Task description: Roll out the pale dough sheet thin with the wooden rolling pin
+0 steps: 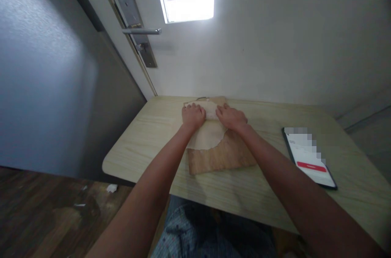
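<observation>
A thin, pale sheet of dough (207, 138) with a rounded edge lies on a brown wooden board (221, 158). Along its far side runs a pale, thick roll (210, 110), which looks like dough; whether a rolling pin is inside I cannot tell. My left hand (194, 114) curls over the left end of this roll. On the right end rests my right hand (231, 116), fingers bent over it and pointing inward. Both palms face down, and they hide the ends of the roll. A wire loop (202, 98) shows at the board's far edge.
The board lies on a light wooden table (149, 136) against a white door with a metal handle (142, 31). A phone (310, 158) with a lit screen lies on the right. White scraps (111, 188) are on the dark floor at left.
</observation>
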The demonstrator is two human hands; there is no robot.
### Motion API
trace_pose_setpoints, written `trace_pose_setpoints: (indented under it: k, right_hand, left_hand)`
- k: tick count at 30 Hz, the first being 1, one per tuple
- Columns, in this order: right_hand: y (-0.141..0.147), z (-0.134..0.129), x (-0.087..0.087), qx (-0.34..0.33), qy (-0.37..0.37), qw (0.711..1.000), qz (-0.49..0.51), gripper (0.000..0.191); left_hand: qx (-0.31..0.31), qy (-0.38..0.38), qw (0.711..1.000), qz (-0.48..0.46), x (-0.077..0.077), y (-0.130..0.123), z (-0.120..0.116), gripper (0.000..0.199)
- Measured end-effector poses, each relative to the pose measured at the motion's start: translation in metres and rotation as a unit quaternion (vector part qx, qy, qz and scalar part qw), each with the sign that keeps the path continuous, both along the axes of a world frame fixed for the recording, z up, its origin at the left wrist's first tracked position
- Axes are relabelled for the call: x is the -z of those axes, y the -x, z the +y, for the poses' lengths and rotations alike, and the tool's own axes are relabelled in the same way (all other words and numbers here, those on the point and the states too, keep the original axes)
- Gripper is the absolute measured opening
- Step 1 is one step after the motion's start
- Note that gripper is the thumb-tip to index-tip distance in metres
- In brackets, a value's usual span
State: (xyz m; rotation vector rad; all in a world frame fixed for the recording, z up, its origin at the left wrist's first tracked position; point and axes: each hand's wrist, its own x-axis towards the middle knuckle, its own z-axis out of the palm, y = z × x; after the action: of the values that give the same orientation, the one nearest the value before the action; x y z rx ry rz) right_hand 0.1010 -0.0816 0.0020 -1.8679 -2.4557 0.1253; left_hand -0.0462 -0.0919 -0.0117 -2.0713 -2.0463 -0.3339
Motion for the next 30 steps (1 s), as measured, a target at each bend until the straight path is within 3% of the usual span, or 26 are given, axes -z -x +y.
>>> trace_pose_setpoints:
  k: [7,15,21,30]
  right_hand:
    - [0.001,-0.019,-0.002,-0.011,-0.032,0.999,-0.004,0.047]
    - [0.022,-0.041,0.010,0.123,-0.146,0.981,0.043,0.043]
    - [0.019,-0.033,0.013,0.095,-0.178,0.979,0.042,0.042]
    - [0.021,-0.002,0.013,0.105,-0.141,0.984,0.038,0.040]
  left_hand:
    - [-0.020,0.021,0.999,0.015,-0.006,-0.004,-0.012,0.046]
    - [-0.071,-0.016,0.997,-0.012,-0.004,-0.015,-0.025,0.045]
    - [-0.037,-0.049,0.998,-0.016,0.003,-0.010,-0.020,0.043]
    - [-0.037,-0.049,0.997,-0.042,0.008,-0.011,0.009,0.044]
